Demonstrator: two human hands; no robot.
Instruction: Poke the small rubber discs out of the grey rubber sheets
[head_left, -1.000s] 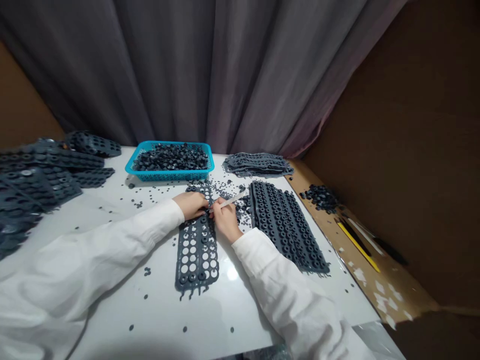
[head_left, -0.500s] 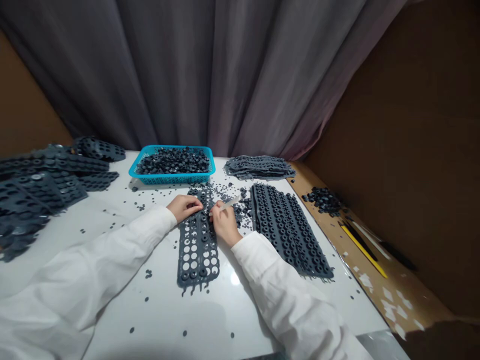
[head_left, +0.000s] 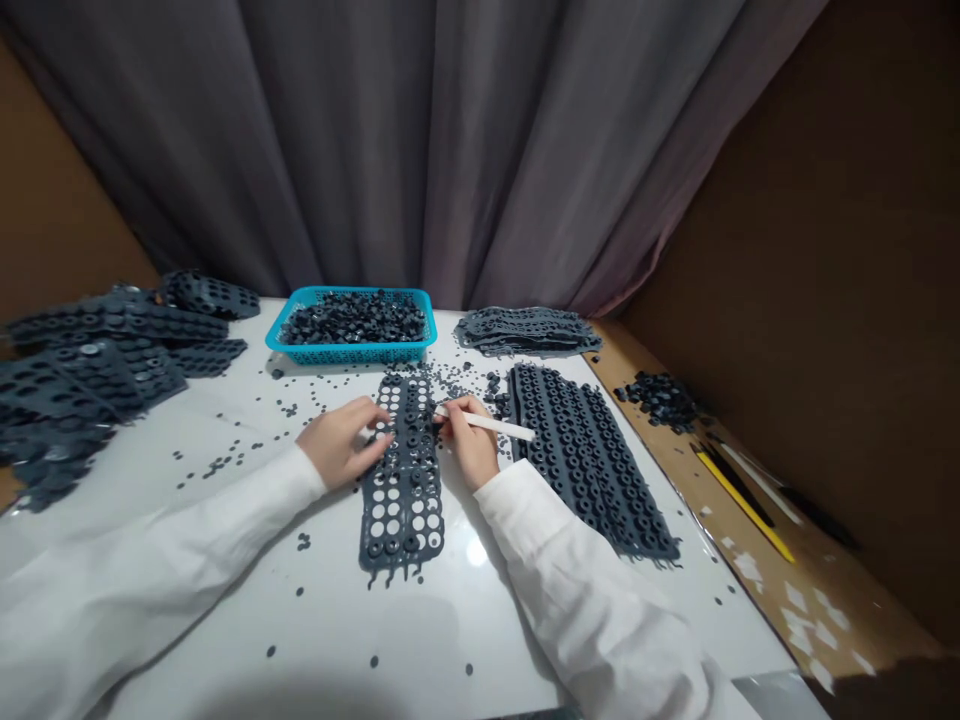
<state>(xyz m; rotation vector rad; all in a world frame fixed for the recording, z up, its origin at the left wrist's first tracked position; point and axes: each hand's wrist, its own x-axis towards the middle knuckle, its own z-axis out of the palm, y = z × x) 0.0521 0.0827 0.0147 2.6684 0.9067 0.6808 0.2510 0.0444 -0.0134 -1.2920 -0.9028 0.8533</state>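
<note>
Beside the perforated dark sheet, fingers parted, the left hand hovers; the right grips a slim white stick.

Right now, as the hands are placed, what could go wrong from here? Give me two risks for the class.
The right hand grips the white tool near its far end, tip close to the perforated sheet; a slip might jab toward the left hand.

The left hand's fingers are parted at the sheet's left edge, and I cannot tell if they press down, so the sheet could slide.
</note>
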